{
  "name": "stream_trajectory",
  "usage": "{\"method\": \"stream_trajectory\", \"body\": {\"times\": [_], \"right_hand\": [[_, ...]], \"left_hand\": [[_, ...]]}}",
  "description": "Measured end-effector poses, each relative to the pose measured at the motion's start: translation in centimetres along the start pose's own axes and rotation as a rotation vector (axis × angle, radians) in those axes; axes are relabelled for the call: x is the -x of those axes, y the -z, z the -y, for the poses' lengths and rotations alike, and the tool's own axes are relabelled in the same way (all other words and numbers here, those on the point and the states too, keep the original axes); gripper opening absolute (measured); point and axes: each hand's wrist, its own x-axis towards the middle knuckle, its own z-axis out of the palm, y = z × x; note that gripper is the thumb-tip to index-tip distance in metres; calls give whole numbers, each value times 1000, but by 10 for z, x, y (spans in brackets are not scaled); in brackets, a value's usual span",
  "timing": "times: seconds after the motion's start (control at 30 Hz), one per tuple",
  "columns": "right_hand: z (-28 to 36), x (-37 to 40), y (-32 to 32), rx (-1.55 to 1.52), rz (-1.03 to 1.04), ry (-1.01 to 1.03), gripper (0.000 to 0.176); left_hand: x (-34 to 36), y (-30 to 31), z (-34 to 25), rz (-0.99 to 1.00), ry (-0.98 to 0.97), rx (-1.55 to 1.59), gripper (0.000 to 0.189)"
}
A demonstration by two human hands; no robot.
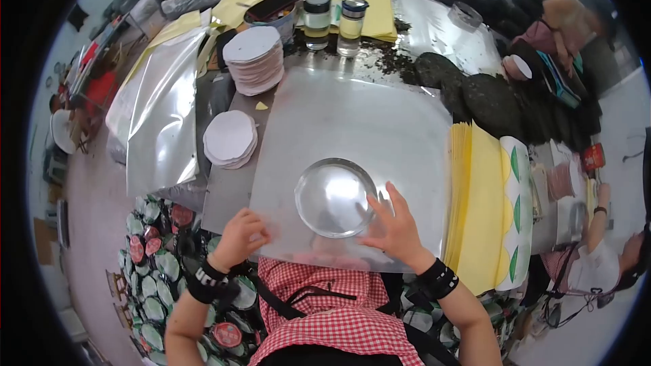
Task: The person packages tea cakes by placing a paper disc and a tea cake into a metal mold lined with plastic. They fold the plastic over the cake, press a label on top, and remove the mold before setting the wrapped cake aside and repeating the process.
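Note:
On the metal work surface [407, 122] lies a round clear disc or shallow ring [335, 198]. My right hand [397, 227] is at the disc's right edge, its fingers spread; whether they touch the rim is not certain. Near the sheet's lower left edge is my left hand [241, 236], its fingers curled together; anything between them is too small to make out. A low stack of round white papers [230, 137] sits to the left of the sheet, with a taller stack [253, 54] behind it.
Yellow sheets [475, 196] and a scalloped white-green sheet [517, 210] stand at the right. Two lidded jars [317, 24] [351, 26] are at the back, beside dark loose leaves [393, 61]. Dark round cakes [491, 102] lie back right. Other people sit on the right.

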Motion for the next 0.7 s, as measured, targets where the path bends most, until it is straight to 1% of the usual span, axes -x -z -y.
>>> {"method": "stream_trajectory", "body": {"times": [0.03,0.07,0.1,0.13,0.17,0.2,0.23,0.27,0.3,0.33,0.4,0.43,0.47,0.5,0.53,0.6,0.63,0.67,0.7], "right_hand": [[1,4,-5,-6,12,-29,68],[1,8,-12,-14,22,-59,63],[-2,14,-24,-13,3,-72,63],[-6,18,-38,-121,46,-96,56],[-10,22,-49,-228,79,-119,49],[-7,25,-45,-227,46,-138,49],[2,36,-34,-262,80,-140,41],[11,44,-24,-293,118,-131,34],[21,53,-19,-327,54,-7,41],[34,49,-12,-317,57,-4,41],[71,35,-12,-820,425,-291,64],[76,33,-27,-816,428,-290,64],[74,29,-49,-719,438,-233,73],[68,27,-63,-626,446,-179,83],[53,21,-62,-626,449,-177,83],[8,-2,-45,-312,-12,-161,72],[-3,-9,-38,-309,-3,-151,72],[-10,-13,-33,-156,32,-268,72],[-14,-16,-33,-3,60,-387,73]], "left_hand": [[-2,12,1,168,-198,-158,17],[-5,8,5,179,-210,-163,17],[-8,1,13,242,-241,-188,17],[-12,-3,21,308,-278,-216,18],[-14,-5,26,327,-307,-233,18],[-10,-7,31,317,-254,-109,17],[-3,-8,32,310,-183,25,16],[0,-6,35,323,-192,23,16],[-2,-5,37,318,-203,3,14],[-4,-7,37,305,-208,-11,13],[-22,6,17,335,-193,30,10],[-38,16,3,122,-118,15,10],[-52,28,-13,-94,-46,-4,13],[-59,43,-36,-204,-141,-114,8],[-54,41,-36,-207,-138,-114,8],[-30,29,-37,87,-436,-193,8],[-18,14,-20,246,-359,-276,10],[-11,0,-5,240,-350,-274,10],[-7,-10,10,332,-263,-319,13]]}}
